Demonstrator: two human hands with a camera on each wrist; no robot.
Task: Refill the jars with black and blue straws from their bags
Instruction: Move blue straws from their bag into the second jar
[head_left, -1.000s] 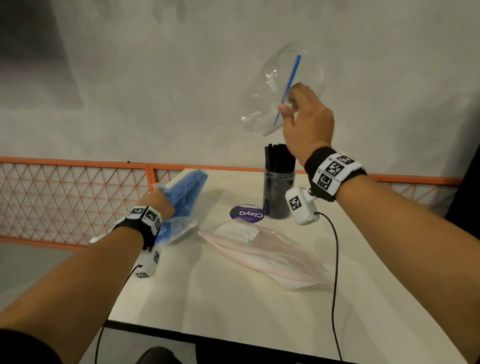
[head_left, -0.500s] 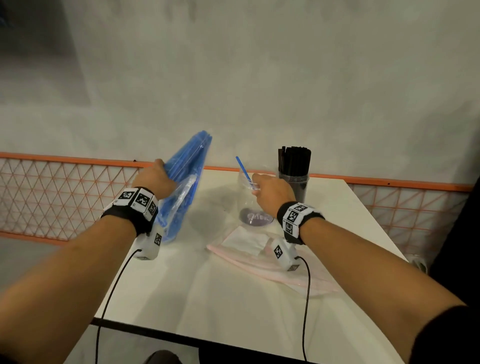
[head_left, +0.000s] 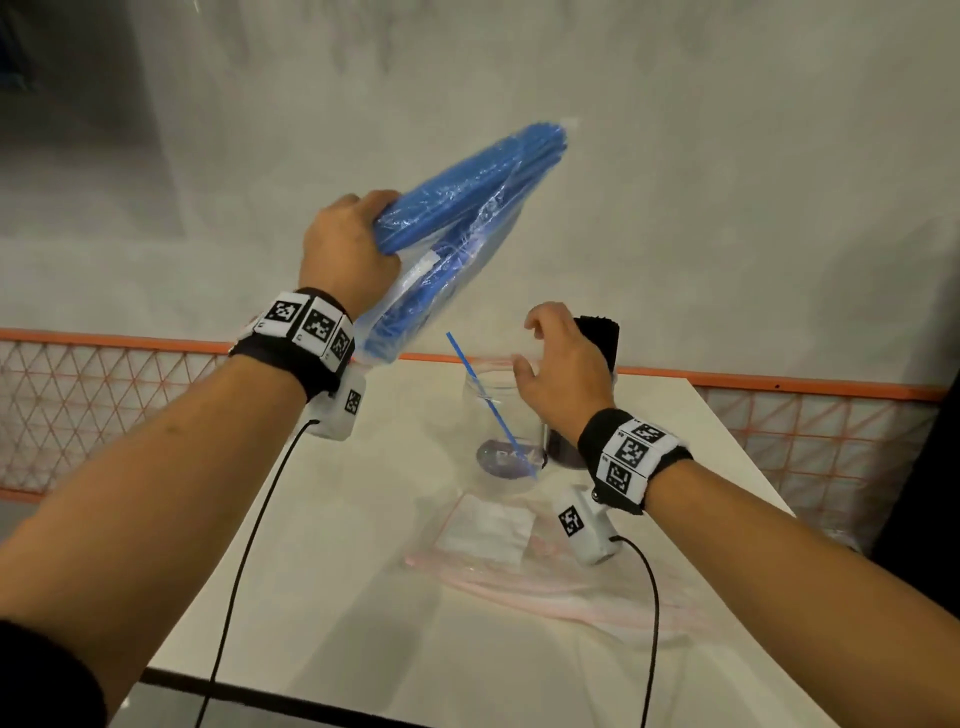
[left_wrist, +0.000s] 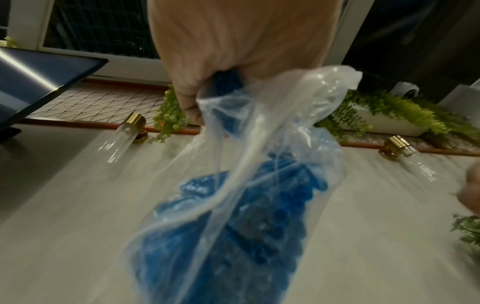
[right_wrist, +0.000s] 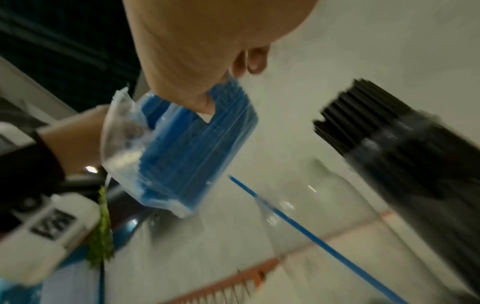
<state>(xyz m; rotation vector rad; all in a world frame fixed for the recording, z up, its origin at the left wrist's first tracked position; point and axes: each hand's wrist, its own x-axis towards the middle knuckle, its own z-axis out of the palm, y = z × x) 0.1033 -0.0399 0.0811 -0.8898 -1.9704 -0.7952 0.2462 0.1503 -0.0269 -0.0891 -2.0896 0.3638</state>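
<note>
My left hand (head_left: 349, 248) grips a clear bag of blue straws (head_left: 457, 218) and holds it raised and tilted above the table; the left wrist view shows the bag (left_wrist: 241, 205) hanging from the curled fingers. A clear jar (head_left: 506, 431) stands on the white table (head_left: 363, 597) with one blue straw (head_left: 485, 402) leaning in it. My right hand (head_left: 558, 371) hovers just above the jar's rim, fingers relaxed, holding nothing. Behind it stands a jar full of black straws (head_left: 597, 338), also seen as black straws (right_wrist: 389, 144) in the right wrist view.
An empty clear bag with a pink zip strip (head_left: 530, 566) lies flat on the table in front of the jars. An orange mesh fence (head_left: 104, 405) runs behind the table. Cables hang from both wrist cameras.
The right hand set the clear jar down on the table and let go of it. The left hand lifted the bag of blue straws up and toward the jar.
</note>
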